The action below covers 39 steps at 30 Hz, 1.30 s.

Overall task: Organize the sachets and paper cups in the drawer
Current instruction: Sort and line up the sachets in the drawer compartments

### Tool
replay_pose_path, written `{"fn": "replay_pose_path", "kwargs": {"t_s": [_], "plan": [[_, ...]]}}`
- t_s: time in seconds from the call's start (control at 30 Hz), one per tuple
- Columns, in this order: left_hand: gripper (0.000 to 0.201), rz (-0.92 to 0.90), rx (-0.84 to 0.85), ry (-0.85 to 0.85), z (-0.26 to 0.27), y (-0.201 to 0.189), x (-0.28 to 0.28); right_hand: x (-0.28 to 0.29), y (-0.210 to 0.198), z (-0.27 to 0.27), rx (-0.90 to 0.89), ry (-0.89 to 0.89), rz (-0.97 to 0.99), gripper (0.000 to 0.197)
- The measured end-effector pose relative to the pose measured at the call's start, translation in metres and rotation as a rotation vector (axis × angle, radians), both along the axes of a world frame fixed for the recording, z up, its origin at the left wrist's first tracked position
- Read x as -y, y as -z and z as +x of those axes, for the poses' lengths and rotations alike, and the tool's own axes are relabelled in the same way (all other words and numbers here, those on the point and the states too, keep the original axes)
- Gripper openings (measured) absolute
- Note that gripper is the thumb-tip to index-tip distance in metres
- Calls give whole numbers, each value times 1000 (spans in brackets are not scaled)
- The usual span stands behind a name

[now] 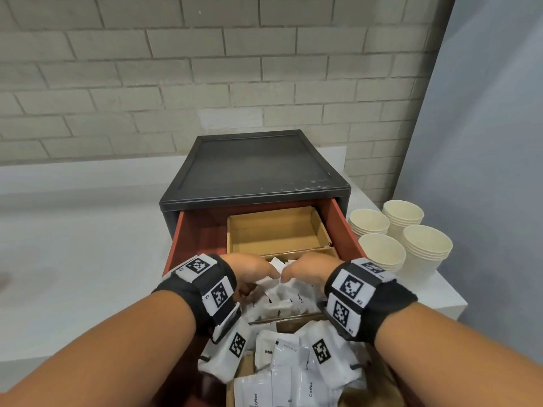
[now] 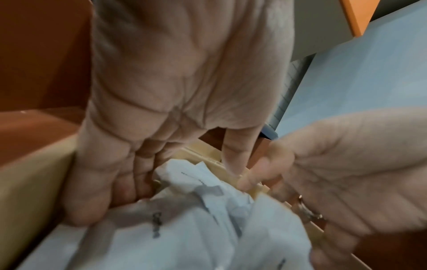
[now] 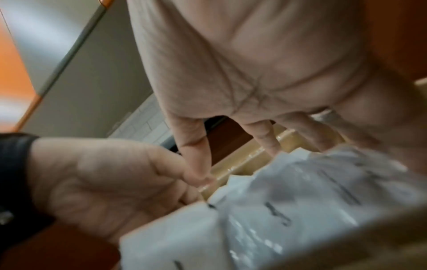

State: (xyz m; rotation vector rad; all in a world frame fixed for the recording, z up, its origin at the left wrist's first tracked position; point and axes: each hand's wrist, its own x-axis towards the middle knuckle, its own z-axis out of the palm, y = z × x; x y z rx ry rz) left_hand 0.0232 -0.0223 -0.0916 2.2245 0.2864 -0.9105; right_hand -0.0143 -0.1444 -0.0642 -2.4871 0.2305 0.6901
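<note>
The red drawer stands pulled out of a dark cabinet. Cardboard boxes sit in a row inside it. The far box holds nothing. White sachets fill the middle box, and both hands reach down into them. My left hand presses the pile's left side with its fingers pointing down. My right hand presses the right side, its fingers straight along the far edge of the sachets. The thumbs nearly meet above the sachets. More sachets lie in the near box.
Several stacks of cream paper cups stand on the white counter right of the drawer. A brick wall rises behind the cabinet. The counter's right edge falls off just past the cups.
</note>
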Motion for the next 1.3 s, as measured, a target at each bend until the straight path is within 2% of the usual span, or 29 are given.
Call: {"fn": "replay_pose_path", "kwargs": {"t_s": [0.1, 0.17, 0.23, 0.33, 0.4, 0.43, 0.53, 0.6, 0.7, 0.8, 0.97, 1.13, 1.3], "plan": [[26, -19, -41, 13, 0, 3, 2, 2, 10, -2, 5, 66, 11, 56], [36, -49, -69, 36, 1, 2, 2, 4, 15, 0, 15, 73, -7, 64], [53, -83, -88, 45, 3, 4, -2, 6, 20, 4, 15, 37, -3, 78], [56, -190, -116, 75, 2, 8, -2, 4, 28, 7, 9, -21, 96, 102], [58, -241, -105, 92, 1, 11, 0, 2, 32, 6, 45, -33, 124, 104], [55, -263, -77, 109, -1, 10, 1, 1, 32, 7, 70, -33, 150, 98], [38, -379, 23, 151, -4, 6, 1, 1, 28, 8, 136, -21, 301, 61], [34, -452, 65, 174, -9, 1, -2, 2, 21, 5, 172, -30, 360, 45], [33, -580, 100, 184, -19, -13, -9, 7, 10, -4, 262, 5, 382, 44], [30, -703, 37, 227, -30, -25, -14, 13, -2, -17, 291, 11, 350, 50], [16, -608, 17, 294, -42, -25, -14, 17, -15, -32, 281, -51, 235, 41], [11, -347, -108, 434, -46, -22, -16, 18, -19, -39, 157, -171, 82, 30], [14, -246, -178, 535, -47, -26, -21, 18, -27, -45, 55, -272, -50, 28]]}}
